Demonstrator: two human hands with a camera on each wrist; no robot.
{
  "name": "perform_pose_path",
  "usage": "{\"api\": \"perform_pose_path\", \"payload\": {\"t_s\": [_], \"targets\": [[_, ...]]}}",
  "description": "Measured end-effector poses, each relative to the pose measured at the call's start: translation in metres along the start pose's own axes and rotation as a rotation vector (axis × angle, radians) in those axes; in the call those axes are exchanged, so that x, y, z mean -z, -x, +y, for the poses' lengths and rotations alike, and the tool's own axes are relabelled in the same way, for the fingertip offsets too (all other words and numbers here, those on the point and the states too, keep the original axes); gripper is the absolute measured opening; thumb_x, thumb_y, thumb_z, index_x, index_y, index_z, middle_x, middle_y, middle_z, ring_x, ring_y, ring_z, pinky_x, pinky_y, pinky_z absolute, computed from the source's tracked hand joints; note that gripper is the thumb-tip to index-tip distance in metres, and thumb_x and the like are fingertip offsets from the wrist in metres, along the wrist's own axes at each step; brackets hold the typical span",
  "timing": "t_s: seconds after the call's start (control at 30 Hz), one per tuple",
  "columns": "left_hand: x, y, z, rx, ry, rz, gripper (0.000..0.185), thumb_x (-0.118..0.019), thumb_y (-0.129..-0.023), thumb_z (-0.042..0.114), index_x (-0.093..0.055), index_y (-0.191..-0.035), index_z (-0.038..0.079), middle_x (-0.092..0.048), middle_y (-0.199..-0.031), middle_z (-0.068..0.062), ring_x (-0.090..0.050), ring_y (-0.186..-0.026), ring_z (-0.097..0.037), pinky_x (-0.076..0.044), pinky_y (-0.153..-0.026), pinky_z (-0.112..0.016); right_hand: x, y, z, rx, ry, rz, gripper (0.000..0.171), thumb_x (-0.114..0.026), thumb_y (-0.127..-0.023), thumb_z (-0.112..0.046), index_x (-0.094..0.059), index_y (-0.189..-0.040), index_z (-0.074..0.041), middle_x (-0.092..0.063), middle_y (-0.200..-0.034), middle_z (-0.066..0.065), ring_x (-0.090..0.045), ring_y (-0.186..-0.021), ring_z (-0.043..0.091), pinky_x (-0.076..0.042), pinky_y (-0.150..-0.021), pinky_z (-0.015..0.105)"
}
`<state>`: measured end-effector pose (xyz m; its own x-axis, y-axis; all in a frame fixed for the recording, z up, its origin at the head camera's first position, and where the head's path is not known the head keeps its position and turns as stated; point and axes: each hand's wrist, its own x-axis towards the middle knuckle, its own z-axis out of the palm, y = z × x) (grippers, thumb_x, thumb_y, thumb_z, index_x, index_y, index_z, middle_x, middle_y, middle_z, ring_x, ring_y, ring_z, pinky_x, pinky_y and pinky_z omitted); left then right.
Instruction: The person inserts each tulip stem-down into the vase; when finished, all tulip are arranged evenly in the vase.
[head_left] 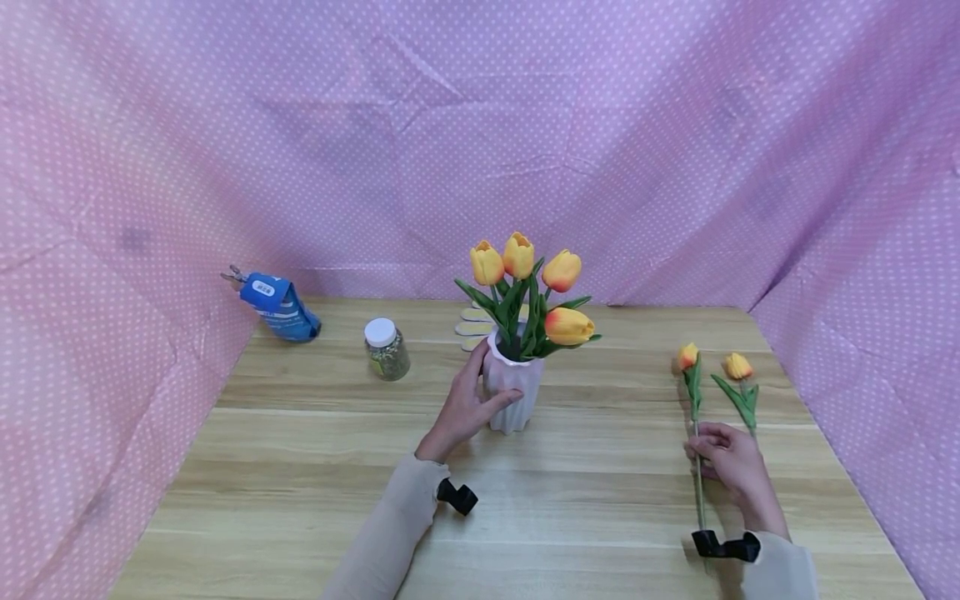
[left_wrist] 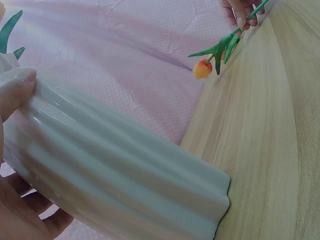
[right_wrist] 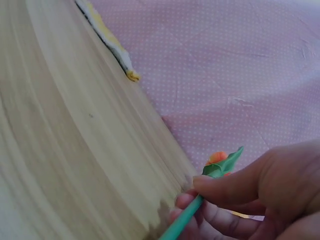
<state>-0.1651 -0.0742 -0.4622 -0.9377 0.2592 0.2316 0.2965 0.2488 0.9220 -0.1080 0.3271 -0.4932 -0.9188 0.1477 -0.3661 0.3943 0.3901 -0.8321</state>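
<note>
A white fluted vase [head_left: 517, 392] stands upright on the table, holding several yellow-orange tulips [head_left: 519, 256] with green leaves. My left hand [head_left: 463, 408] grips the vase from its left side, thumb across the front; in the left wrist view the thumb [left_wrist: 19, 90] lies near the rim. Over at the right, my right hand [head_left: 731, 462] pinches the green stem of a tulip [head_left: 693, 392] between thumb and fingers. A second tulip [head_left: 738, 367] lies just right of it, its lower stem hidden by the hand. The right wrist view shows the pinched stem [right_wrist: 182, 220] close up.
Behind the vase lies a white and yellow striped glove [head_left: 474, 327], partly hidden. A jar with a white lid [head_left: 387, 350] stands left of the vase. Farther left is a blue pouch [head_left: 281, 308] with a metal clip. Pink dotted cloth [head_left: 480, 150] hangs around the wooden table [head_left: 300, 483].
</note>
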Motion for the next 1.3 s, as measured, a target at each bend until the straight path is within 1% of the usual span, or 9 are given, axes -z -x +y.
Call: {"api": "perform_pose_path", "payload": {"t_s": [0.07,0.13,0.27,0.33,0.4,0.57,0.77,1.07,1.3], "targets": [[0.000,0.000,-0.001,0.009,-0.002,-0.003,0.085,-0.074,-0.084,0.034,-0.022,-0.151,0.034,-0.036,-0.156,0.004,-0.036,-0.144,-0.021,-0.029,-0.118,-0.055,0.000,-0.001,0.000,0.001,-0.043,-0.002,0.045,-0.053,-0.096,-0.005,-0.038,-0.134,0.015,-0.061,-0.076,-0.022,-0.064,-0.072,-0.005,-0.059,-0.063,0.022],[0.000,0.000,-0.001,0.017,-0.001,-0.006,0.085,-0.074,-0.084,0.036,-0.021,-0.151,0.036,-0.035,-0.156,0.005,-0.036,-0.144,-0.021,-0.029,-0.118,-0.055,0.001,-0.001,0.000,0.009,-0.103,-0.003,0.036,-0.055,-0.095,-0.004,-0.045,-0.128,0.010,-0.062,-0.075,-0.022,-0.065,-0.072,-0.003,-0.059,-0.063,0.022],[0.000,0.000,-0.001,0.015,-0.004,-0.004,0.086,-0.074,-0.084,0.038,-0.021,-0.151,0.035,-0.034,-0.157,0.004,-0.035,-0.145,-0.022,-0.029,-0.118,-0.056,0.001,0.000,-0.001,0.038,-0.261,-0.005,0.016,-0.060,-0.094,-0.005,-0.058,-0.107,-0.013,-0.066,-0.076,-0.018,-0.068,-0.072,0.000,-0.059,-0.062,0.021],[0.000,0.000,0.000,0.016,-0.004,-0.003,0.085,-0.074,-0.084,0.038,-0.021,-0.151,0.034,-0.034,-0.157,0.004,-0.034,-0.145,-0.023,-0.029,-0.118,-0.057,0.001,0.001,-0.001,0.063,-0.348,-0.014,0.018,-0.060,-0.093,-0.004,-0.059,-0.100,-0.021,-0.067,-0.077,-0.016,-0.069,-0.072,0.001,-0.059,-0.062,0.021],[0.000,0.000,0.000,0.023,-0.005,-0.003,0.085,-0.073,-0.084,0.039,-0.021,-0.151,0.035,-0.034,-0.157,0.004,-0.034,-0.146,-0.023,-0.028,-0.118,-0.057,0.000,0.001,-0.001,0.085,-0.428,-0.026,0.020,-0.060,-0.093,-0.003,-0.060,-0.097,-0.023,-0.069,-0.077,-0.014,-0.070,-0.072,0.002,-0.059,-0.061,0.021],[0.000,0.000,0.000,0.042,-0.003,-0.013,0.084,-0.072,-0.084,0.044,-0.020,-0.151,0.040,-0.031,-0.158,0.007,-0.032,-0.147,-0.022,-0.028,-0.118,-0.057,0.000,0.001,0.001,0.123,-0.533,-0.056,0.020,-0.058,-0.093,-0.001,-0.060,-0.097,-0.021,-0.071,-0.080,-0.013,-0.070,-0.073,0.003,-0.059,-0.060,0.021],[0.000,0.000,0.000,0.047,-0.002,-0.019,0.084,-0.071,-0.084,0.045,-0.018,-0.150,0.042,-0.031,-0.158,0.009,-0.032,-0.147,-0.021,-0.029,-0.118,-0.056,0.000,0.001,-0.002,0.107,-0.590,-0.075,0.019,-0.059,-0.093,-0.001,-0.057,-0.100,-0.018,-0.071,-0.083,-0.012,-0.071,-0.076,0.005,-0.059,-0.063,0.021],[0.000,0.000,0.000,0.049,-0.006,-0.017,0.085,-0.071,-0.084,0.047,-0.019,-0.151,0.040,-0.031,-0.158,0.006,-0.032,-0.147,-0.023,-0.029,-0.118,-0.057,-0.008,0.002,-0.005,0.199,-0.744,-0.117,0.020,-0.055,-0.092,0.007,-0.057,-0.099,-0.012,-0.073,-0.082,-0.004,-0.073,-0.076,0.010,-0.060,-0.063,0.024],[0.000,0.000,-0.001,0.037,-0.012,-0.007,0.085,-0.073,-0.084,0.041,-0.021,-0.151,0.035,-0.035,-0.157,0.004,-0.035,-0.145,-0.023,-0.030,-0.118,-0.056,-0.015,0.001,-0.009,0.230,-0.833,-0.129,0.019,-0.053,-0.093,0.008,-0.058,-0.097,-0.009,-0.074,-0.082,0.000,-0.073,-0.077,0.013,-0.061,-0.066,0.026]]}}
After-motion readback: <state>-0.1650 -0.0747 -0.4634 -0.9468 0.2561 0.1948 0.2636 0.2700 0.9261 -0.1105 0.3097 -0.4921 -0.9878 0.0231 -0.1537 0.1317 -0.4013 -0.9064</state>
